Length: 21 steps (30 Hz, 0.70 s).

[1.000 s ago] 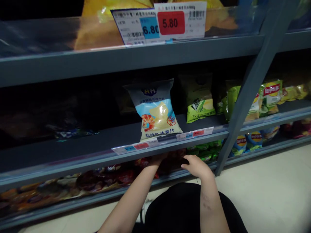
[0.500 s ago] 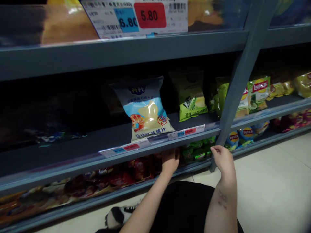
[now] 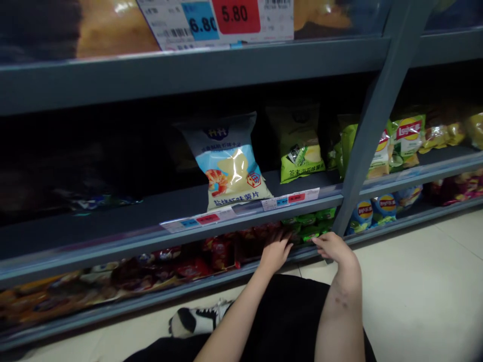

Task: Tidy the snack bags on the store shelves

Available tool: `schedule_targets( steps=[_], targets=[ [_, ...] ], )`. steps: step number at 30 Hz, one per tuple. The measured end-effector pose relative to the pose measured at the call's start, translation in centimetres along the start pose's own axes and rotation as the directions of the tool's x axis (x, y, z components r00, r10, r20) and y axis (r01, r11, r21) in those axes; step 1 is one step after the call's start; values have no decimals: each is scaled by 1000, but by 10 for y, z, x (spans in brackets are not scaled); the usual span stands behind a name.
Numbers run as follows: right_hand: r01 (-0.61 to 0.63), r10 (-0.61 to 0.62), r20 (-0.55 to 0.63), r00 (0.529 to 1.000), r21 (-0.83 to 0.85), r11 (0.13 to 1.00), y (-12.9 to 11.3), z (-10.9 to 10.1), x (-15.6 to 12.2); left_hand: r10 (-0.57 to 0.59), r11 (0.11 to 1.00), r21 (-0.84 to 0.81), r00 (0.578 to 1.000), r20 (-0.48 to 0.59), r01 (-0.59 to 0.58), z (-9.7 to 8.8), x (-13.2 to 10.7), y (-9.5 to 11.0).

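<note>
Both my hands reach into the bottom shelf [image 3: 158, 296] of a grey store rack. My left hand [image 3: 275, 251] has its fingers spread and rests against dark red snack bags [image 3: 226, 249]; it holds nothing. My right hand [image 3: 332, 246] is just to its right, fingers curled toward green snack bags [image 3: 309, 229], touching or nearly touching them. Whether it grips one is hidden. On the shelf above stands a light blue and white chip bag [image 3: 228, 163] with a shrimp picture.
Green chip bags [image 3: 302, 146] and yellow-green ones [image 3: 405, 138] fill the middle shelf. A grey upright post [image 3: 372, 125] slants beside my right hand. Price tags [image 3: 222, 17] hang on the top shelf. Pale floor tiles [image 3: 422, 281] lie to the right; my shoe [image 3: 192, 319] shows below.
My right hand moved left and forward from beside the post to the green bags. My left hand shifted right along the bottom shelf and spread its fingers.
</note>
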State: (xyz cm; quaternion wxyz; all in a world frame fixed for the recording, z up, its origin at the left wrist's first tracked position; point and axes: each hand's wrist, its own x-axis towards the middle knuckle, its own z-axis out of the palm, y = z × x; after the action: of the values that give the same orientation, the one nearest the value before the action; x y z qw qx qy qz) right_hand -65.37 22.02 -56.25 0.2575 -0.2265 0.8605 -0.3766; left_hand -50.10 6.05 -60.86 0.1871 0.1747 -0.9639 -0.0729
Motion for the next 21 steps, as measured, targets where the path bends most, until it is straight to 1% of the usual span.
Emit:
schedule_targets(
  steps=[1,2,4,7,9,11,13,15,16,17,18,19,20,21],
  targets=[
    [-33,34,44,998,-24,999,-4,7,6,28,999,29,1000,-8,-28,-6,-8,-7],
    [-50,53,50,997,-52,997,-9,13,11,37,997,62,999,-17,-36,-13,-17,-15],
    [-73,73,-1,997,-114,991,-18,22,20,8,993,121,999,-37,-4,-30,-34,-33],
    [-117,98,-101,990,-202,972,-26,29,27,-66,978,194,994,-82,81,-63,-55,-61],
    [-135,103,-145,984,-238,962,-27,29,27,-130,959,240,986,-109,153,-87,-66,-80],
    [-138,93,-176,980,-264,955,-28,28,22,-216,930,284,972,-95,234,-106,-80,-98],
    [-131,69,-218,974,-284,950,-30,25,14,-282,911,296,957,-67,289,-117,-98,-115],
    [-135,48,-283,958,-299,945,-34,24,9,-303,917,243,949,-90,316,-119,-119,-133],
    [-143,33,-343,939,-303,942,-37,25,8,-317,920,201,940,-125,337,-117,-129,-143],
    [-141,1,-416,909,-306,941,-41,27,8,-345,916,159,925,-158,369,-115,-137,-152],
    [-123,-49,-494,868,-309,943,-44,30,11,-387,904,123,905,-175,410,-113,-145,-160],
    [-77,-125,-556,822,-326,942,-46,34,15,-434,885,98,884,-176,454,-112,-150,-168],
    [-14,-214,-589,779,-357,934,-48,39,21,-472,868,82,865,-172,490,-111,-154,-175],
    [56,-300,-589,750,-395,917,-48,45,28,-490,860,66,854,-173,506,-111,-157,-181]
  ],
)
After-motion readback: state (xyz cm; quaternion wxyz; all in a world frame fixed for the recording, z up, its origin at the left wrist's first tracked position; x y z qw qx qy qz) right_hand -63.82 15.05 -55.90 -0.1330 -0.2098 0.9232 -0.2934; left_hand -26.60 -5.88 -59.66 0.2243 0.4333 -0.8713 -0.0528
